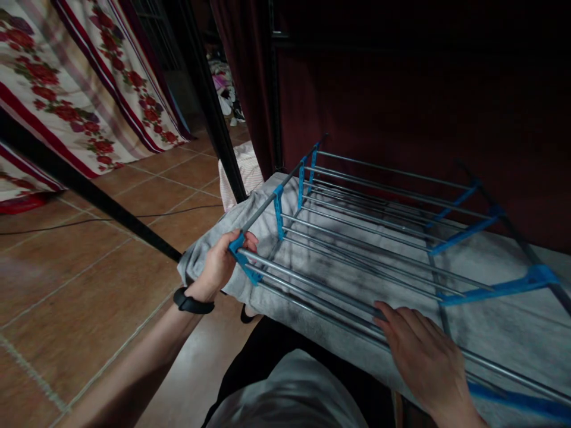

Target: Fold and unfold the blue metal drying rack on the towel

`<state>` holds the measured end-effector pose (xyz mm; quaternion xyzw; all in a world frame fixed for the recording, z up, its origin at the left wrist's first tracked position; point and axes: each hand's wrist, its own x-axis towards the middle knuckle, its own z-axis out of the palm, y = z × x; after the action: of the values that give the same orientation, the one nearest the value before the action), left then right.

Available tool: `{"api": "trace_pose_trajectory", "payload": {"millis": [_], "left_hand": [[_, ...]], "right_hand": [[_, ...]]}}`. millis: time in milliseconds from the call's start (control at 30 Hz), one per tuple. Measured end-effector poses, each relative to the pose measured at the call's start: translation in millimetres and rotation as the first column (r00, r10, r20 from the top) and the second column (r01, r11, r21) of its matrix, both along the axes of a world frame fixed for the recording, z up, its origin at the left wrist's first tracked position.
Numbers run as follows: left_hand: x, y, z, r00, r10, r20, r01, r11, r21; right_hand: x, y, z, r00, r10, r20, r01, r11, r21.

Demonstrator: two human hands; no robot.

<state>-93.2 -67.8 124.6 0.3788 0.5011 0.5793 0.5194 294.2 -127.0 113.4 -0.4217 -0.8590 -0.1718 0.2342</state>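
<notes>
A metal-tube shoe rack (357, 244) with blue plastic connectors lies on a grey cloth (312, 285) that covers a bed-like surface. My left hand (225, 258), with a black band on the wrist, is closed around the rack's near left corner. There a blue connector (243, 261) joins the side rail (261, 213) to the near tubes. My right hand (422, 351) is wrapped over the near long tubes (312, 291), right of their middle. Its palm hides part of those tubes. Blue side pieces (491, 291) slant along the far right end.
Black metal posts (214, 113) and a slanting black bar (98, 196) stand to the left. Dark red cloth (357, 113) hangs behind the rack. A floral curtain (80, 89) hangs over the tiled floor (102, 267), where a thin cable (111, 219) runs. Striped fabric (241, 169) lies beyond the grey cloth.
</notes>
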Motion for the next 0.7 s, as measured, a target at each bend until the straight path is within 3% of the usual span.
{"api": "trace_pose_trajectory", "payload": {"millis": [367, 567, 700], "left_hand": [[11.5, -2.7, 2.9, 0.994, 0.107, 0.003, -0.107, 0.993, 0.051], [19.5, -5.1, 8.6, 0.987, 0.135, -0.088, -0.129, 0.989, 0.072], [16.9, -3.9, 3.8, 0.982, 0.155, -0.109, -0.148, 0.987, 0.067]], "right_hand": [[6.4, 5.1, -2.0, 0.999, 0.033, 0.039, -0.035, 0.998, 0.057], [6.1, 3.6, -3.6, 0.999, 0.035, 0.034, -0.036, 0.999, 0.034], [6.2, 2.4, -7.8, 0.999, 0.041, 0.005, -0.041, 0.999, 0.025]]}}
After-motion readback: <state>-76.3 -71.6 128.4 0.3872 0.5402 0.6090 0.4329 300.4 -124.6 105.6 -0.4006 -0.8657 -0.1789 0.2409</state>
